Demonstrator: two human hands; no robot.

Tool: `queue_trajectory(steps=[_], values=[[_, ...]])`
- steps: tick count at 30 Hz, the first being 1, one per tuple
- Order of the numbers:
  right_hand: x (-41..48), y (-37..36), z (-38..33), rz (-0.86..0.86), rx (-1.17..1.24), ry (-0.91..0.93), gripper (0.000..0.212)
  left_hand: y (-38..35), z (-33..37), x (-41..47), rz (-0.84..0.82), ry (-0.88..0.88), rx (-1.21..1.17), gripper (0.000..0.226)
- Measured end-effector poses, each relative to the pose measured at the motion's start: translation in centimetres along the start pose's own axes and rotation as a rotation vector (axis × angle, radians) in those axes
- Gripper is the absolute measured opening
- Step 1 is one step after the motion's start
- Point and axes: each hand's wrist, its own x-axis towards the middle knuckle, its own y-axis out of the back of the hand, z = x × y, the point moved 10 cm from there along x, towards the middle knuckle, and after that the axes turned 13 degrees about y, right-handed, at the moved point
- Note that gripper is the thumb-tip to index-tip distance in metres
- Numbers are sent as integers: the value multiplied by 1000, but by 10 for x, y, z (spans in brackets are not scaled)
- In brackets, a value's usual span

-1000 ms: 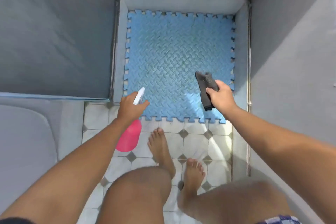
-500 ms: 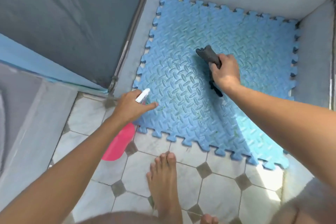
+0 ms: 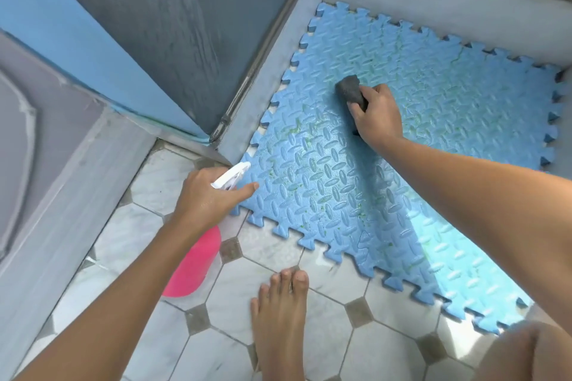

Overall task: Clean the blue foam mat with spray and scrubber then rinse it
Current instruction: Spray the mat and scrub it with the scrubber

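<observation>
Blue foam mat (image 3: 387, 164), tread-patterned, green specks, jigsaw edges

A square blue foam mat (image 3: 387, 170) with puzzle-tooth edges and a raised diamond-plate pattern lies flat on the floor, its far edges close against a low grey ledge. Small green flecks speckle its surface. A dark grey block-shaped scrubber (image 3: 351, 91) presses on the mat near its far left part, gripped in the right hand (image 3: 376, 116). A pink plastic spray bottle (image 3: 193, 263) with a white trigger head sits in the left hand (image 3: 210, 195), nozzle over the mat's near left corner.
</observation>
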Motion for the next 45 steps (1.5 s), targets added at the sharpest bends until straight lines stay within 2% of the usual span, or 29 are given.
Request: queue_trajectory(steps=[3, 8, 13, 15, 17, 18, 19, 21, 23, 24, 26, 29, 32, 33, 34, 36, 38, 40, 41, 43, 45], values=[[23, -21, -22, -15, -60, 32, 36, 6, -4, -4, -37, -31, -58, 50], [27, -71, -97, -84, -120, 200, 18, 30, -14, -12, 41, 26, -81, 66], [-88, -116, -178, -326, -29, 684, 40, 25, -15, -8, -8, -12, -56, 68], [-147, -117, -192, -478, 12, 984, 41, 20, -16, -4, -38, -16, -41, 68], [-160, -107, -184, -571, -16, 1173, 38, 19, -18, 2, -73, 8, -54, 72], [-141, -102, -171, -552, -72, 1168, 37, 19, -16, 3, -89, 25, -51, 74], [-108, -95, -153, -472, -133, 1076, 38, 14, -18, 6, -104, 33, -47, 74], [-29, -68, -99, -278, -243, 696, 41, 10, -13, 6, -154, 30, -13, 70], [16, -36, -45, -144, -248, 310, 38, 4, -2, 4, -193, 10, -18, 61], [20, -27, -36, -108, -227, 206, 36, 11, 4, 1, -204, 10, -39, 56], [2, -33, -60, -120, -232, 264, 34, -19, -2, 11, -239, -24, 37, 51], [-83, -67, -121, -290, -160, 652, 37, -59, -26, 23, -370, 82, 99, 44], [-187, -71, -136, -548, -113, 1006, 36, -38, 21, 24, -334, 22, 28, 37], [-200, -64, -125, -609, -125, 1065, 36, -29, 41, 20, -301, -12, 9, 42], [-197, -55, -109, -627, -163, 1074, 38, -24, 56, 14, -338, -59, 15, 47], [-148, -28, -59, -506, -241, 859, 40, -50, 75, 6, -393, -120, 64, 58], [-92, 15, 5, -336, -289, 458, 37, -79, 83, -2, -424, -181, 202, 64], [-70, 54, 64, -188, -270, 138, 27, -92, 87, -4, -422, -198, 215, 65], [-68, 67, 83, -134, -235, 34, 20, -94, 87, -3, -403, -208, 202, 65], [-71, 77, 96, -86, -186, -56, 10, -93, 87, -5, -378, -226, 179, 64], [-70, 68, 93, -112, -163, -55, 21, -89, 89, -7, -398, -259, 158, 55]])
